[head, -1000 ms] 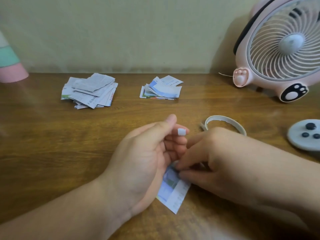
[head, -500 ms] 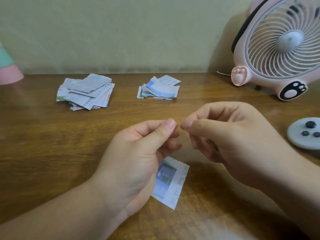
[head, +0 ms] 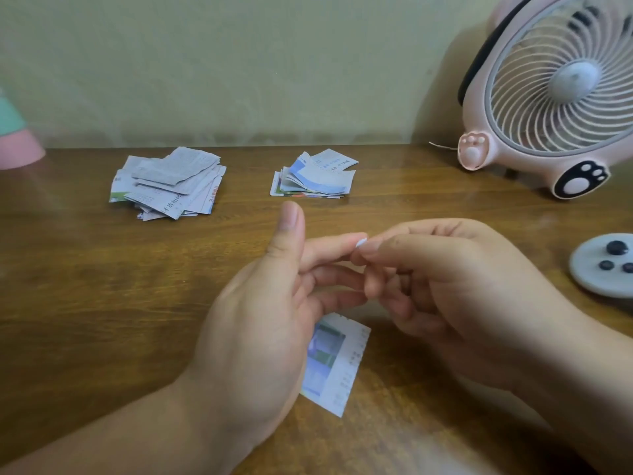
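Head view, one frame. Wooden bench point(head: 102, 303) set against a pale wall.

Left hand point(head: 260, 320): thumb straight up, fingers held out roughly straight toward the right and slightly spread, gripping nothing. A small white bit point(head: 361, 242) sits at the tip of its index finger. I read it as a scrap of tape or sticker backing, but it is too small to tell which.

Right hand point(head: 445, 286): fingers curled, thumb and forefinger closed on the white bit from the right. My judgement is that the left index finger acts as a steady support while the right hand peels the bit away, with the raised thumb kept clear of it.

Both hands hover over the bench. Directly beneath them lies a paper clipping point(head: 337, 368), flat and printed side up, with its left edge hidden by the left hand. It is probably parked there so the white bit has only a short drop onto it.

Further back are two stacks, well apart: a text pile point(head: 168, 185) of mostly grey print and a colour pile point(head: 313, 178) with blue and green showing. They look like sorted stock, kept in reach but outside the working patch.

To the right are a pink fan point(head: 555, 94) and a grey disc point(head: 603, 269) with dark studs, near the right wrist. I cannot tell whether the fan is turning.

Risk: the bit may cling to the wrong fingertip, and loose paper may shift in any draught.
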Motion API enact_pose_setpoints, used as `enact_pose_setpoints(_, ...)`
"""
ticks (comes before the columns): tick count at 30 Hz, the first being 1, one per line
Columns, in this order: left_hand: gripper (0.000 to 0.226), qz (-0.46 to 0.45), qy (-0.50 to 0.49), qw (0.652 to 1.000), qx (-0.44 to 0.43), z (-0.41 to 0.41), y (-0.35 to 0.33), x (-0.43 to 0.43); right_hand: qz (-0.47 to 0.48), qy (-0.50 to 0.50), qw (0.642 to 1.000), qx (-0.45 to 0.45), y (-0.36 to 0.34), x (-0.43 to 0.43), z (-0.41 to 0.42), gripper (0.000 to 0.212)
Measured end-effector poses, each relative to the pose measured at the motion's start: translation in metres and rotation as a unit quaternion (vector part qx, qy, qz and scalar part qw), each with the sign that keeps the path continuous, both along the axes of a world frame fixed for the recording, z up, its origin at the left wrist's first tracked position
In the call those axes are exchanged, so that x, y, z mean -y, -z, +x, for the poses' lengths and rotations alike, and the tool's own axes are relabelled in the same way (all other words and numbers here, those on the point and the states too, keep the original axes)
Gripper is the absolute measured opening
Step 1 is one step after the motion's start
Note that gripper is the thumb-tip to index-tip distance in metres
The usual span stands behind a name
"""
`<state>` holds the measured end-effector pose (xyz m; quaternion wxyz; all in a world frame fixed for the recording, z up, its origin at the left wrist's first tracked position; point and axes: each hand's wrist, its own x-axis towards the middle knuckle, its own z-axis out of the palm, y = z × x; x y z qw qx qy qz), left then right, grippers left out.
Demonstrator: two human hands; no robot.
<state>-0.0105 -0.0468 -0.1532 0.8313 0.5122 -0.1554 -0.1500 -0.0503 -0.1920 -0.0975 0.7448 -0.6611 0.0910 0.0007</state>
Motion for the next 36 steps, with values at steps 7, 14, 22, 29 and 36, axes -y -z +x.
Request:
enact_pose_setpoints(7,0.070,0.044,0.001,0.998,0.051,0.0006,0.0026,-0.0014,0.023,0.006,1.000,-0.008,0.0008,0.0007,0.0003,0.016)
enact_pose_setpoints(14,0.068,0.057,-0.005,0.996,0.066,-0.0003,0.0016,-0.0010,0.043,-0.003,0.999,-0.008,0.0012,0.0026,0.0008,0.013)
enact_pose_setpoints(22,0.062,0.071,-0.020,0.995,0.073,-0.0014,0.0003,-0.0013,0.046,-0.004,0.999,0.020,0.0030,0.0025,0.0014,0.016)
enact_pose_setpoints(29,0.064,0.078,-0.016,0.993,0.085,-0.0010,0.0012,-0.0013,0.046,0.004,0.998,0.036,0.0040,0.0016,0.0021,0.022)
enact_pose_setpoints(36,0.063,0.082,-0.018,0.993,0.079,-0.0010,0.0026,-0.0011,-0.001,0.010,0.999,0.040,0.0050,0.0050,0.0040,0.020)
